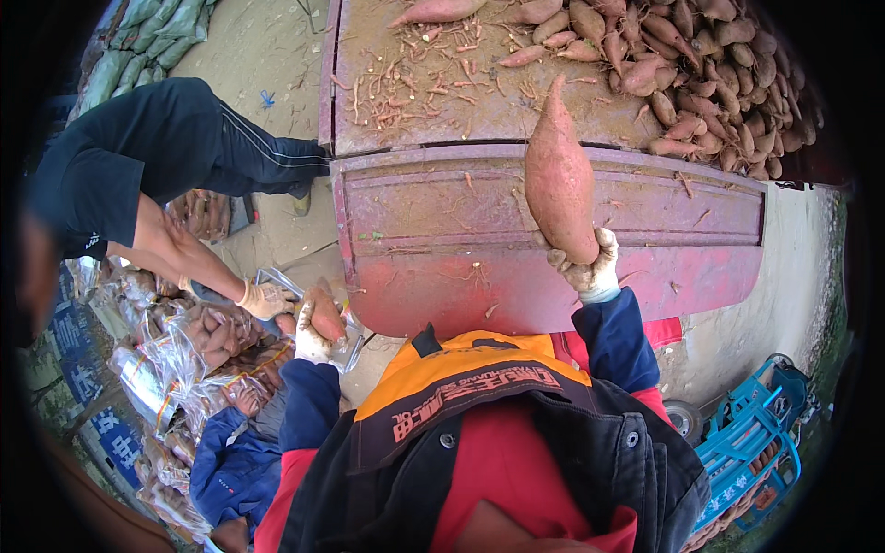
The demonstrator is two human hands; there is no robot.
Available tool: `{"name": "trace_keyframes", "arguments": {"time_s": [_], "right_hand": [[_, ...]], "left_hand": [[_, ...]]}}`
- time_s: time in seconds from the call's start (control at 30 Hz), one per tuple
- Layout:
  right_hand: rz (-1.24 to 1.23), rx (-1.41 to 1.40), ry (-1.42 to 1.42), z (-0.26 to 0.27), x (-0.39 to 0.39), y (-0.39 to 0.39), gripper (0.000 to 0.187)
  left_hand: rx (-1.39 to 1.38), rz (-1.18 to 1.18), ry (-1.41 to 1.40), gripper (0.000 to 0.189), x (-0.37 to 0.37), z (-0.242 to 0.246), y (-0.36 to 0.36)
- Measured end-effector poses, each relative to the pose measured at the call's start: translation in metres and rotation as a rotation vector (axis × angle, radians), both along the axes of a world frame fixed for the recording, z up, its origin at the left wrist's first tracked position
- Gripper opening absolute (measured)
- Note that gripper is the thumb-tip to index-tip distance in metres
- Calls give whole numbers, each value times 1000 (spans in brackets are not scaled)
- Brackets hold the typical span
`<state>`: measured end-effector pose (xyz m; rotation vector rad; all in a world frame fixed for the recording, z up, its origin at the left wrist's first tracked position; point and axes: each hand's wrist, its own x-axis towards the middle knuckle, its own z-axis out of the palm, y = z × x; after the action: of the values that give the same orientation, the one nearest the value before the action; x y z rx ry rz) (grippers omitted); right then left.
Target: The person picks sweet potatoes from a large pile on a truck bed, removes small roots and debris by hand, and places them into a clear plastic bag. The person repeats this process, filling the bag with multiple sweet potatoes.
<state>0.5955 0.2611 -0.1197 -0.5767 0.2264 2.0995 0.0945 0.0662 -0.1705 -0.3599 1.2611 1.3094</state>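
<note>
My right hand point(584, 266), in a soiled white glove, grips the lower end of a large sweet potato point(559, 173) that points up over the red metal side panel. On the left, my gloved left hand point(312, 332) holds a smaller sweet potato point(326, 316). Close beside it is a co-worker's gloved hand point(266, 298), near an open clear plastic bag point(352, 342). Sweet potatoes point(733, 90) lie heaped on the truck bed point(511, 104), with thin root trimmings point(408, 90) scattered at its left part.
A co-worker in dark clothes point(159, 138) bends in from the left. Filled clear bags of sweet potatoes point(221, 332) crowd the lower left, beside another person in a blue jacket point(238, 470). Green sacks point(148, 34) are stacked behind. A blue metal cart point(750, 442) stands lower right.
</note>
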Motion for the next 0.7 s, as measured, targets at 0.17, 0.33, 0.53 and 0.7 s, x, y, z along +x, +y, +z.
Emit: {"name": "trace_keyframes", "arguments": {"time_s": [0.17, 0.33, 0.53, 0.7], "right_hand": [[48, 0, 33, 14, -54, -55, 79], [136, 20, -89, 36, -102, -99, 76], [215, 180, -268, 63, -146, -140, 79], [229, 434, -672, 101, -166, -146, 96]], "left_hand": [[-155, 211, -112, 41, -81, -38, -118], [28, 88, -141, 33, -132, -107, -161], [-287, -147, 646, 55, -133, -137, -127], [-21, -305, 546, 63, -79, -33, -51]]}}
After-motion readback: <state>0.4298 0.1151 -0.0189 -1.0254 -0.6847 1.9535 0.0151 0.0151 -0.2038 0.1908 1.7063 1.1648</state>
